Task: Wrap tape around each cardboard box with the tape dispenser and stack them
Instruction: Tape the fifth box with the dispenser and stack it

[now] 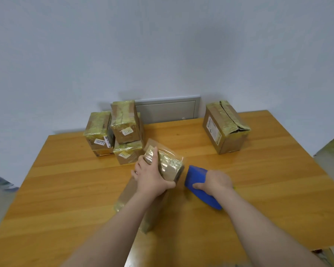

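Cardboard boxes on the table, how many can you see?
5: three stacked far left, one alone far right, one under the left hand. Others may hide behind the stack.

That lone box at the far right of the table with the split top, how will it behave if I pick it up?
The box probably holds stiff: its side walls look square. Its torn, crumpled top may flex or open, so grip the sides. Glossy tape could feel slippery.

One head-worn wide-angle view looks forward and down, close over the wooden table, facing the wall.
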